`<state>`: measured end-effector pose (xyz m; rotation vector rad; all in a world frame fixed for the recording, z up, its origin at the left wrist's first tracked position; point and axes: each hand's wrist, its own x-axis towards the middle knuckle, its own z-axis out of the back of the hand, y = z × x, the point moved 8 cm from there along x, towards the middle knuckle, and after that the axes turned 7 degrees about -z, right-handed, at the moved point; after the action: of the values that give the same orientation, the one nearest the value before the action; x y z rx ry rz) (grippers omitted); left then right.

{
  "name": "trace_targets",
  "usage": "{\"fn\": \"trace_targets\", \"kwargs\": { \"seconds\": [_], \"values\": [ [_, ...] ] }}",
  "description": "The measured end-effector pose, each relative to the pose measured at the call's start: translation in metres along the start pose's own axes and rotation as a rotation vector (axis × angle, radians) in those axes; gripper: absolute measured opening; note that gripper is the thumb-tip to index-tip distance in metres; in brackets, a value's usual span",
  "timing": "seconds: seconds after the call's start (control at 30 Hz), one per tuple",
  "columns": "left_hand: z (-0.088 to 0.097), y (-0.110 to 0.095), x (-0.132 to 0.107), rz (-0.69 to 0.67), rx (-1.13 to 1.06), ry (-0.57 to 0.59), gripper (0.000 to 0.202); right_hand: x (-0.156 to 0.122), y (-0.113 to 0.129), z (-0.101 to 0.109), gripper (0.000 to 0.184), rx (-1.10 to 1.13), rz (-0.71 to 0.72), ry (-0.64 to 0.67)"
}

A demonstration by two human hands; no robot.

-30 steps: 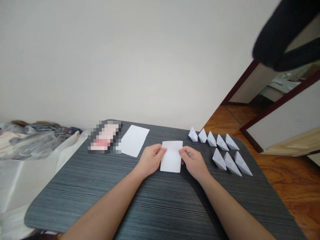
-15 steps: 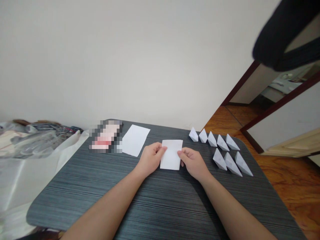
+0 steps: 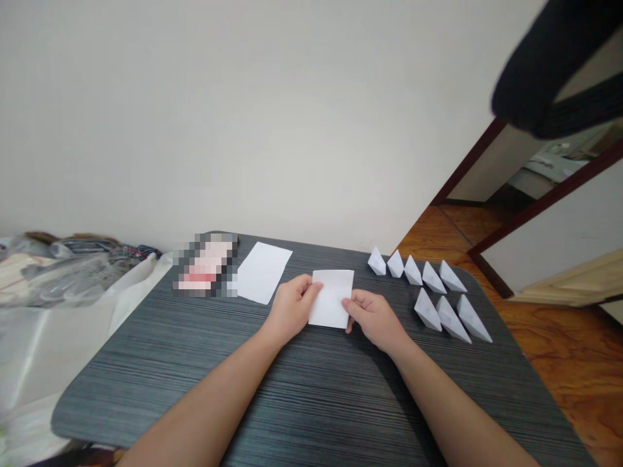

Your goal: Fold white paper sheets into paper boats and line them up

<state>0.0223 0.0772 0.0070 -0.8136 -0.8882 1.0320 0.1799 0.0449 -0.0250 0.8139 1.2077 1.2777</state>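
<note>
A white rectangle of paper [image 3: 331, 301] is held between my two hands over the middle of the dark table. My left hand [image 3: 292, 305] pinches its left edge, thumb on top and the other fingers behind. On the right edge, my right hand [image 3: 374, 318] grips it the same way, a little lower. To the right stand several folded white paper boats [image 3: 413, 271] in two rows. A larger flat sheet of white paper [image 3: 263, 272] lies beyond my left hand.
The dark wood-grain table [image 3: 195, 363] has rounded corners and meets the wall at the back. A pixelated oblong item [image 3: 207, 263] lies at its far left. Plastic-wrapped things [image 3: 73, 279] are piled left of the table. A blurred black strap [image 3: 530, 71] hangs at upper right.
The paper in my hands has shifted slightly left and up, and both hands have moved a little left with it. The boats and the flat sheet stay in place.
</note>
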Motion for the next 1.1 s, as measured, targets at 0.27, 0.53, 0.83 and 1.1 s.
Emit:
{"fn": "trace_targets", "kwargs": {
  "seconds": [0.27, 0.53, 0.83, 1.1],
  "values": [
    [0.003, 0.007, 0.0, 0.014, -0.019, -0.05, 0.029, -0.006, 0.006, -0.008, 0.026, -0.004, -0.032, 0.11],
    [0.009, 0.009, 0.003, 0.016, -0.03, -0.092, 0.03, -0.006, 0.001, -0.014, 0.027, 0.087, -0.063, 0.155],
    [-0.011, 0.009, -0.001, 0.091, -0.275, 0.078, 0.03, -0.003, -0.004, -0.008, 0.027, 0.189, -0.054, 0.134],
    [-0.018, 0.008, -0.005, 0.061, -0.255, 0.189, 0.03, -0.001, 0.001, 0.006, 0.023, 0.118, 0.065, 0.015]
  ]
}}
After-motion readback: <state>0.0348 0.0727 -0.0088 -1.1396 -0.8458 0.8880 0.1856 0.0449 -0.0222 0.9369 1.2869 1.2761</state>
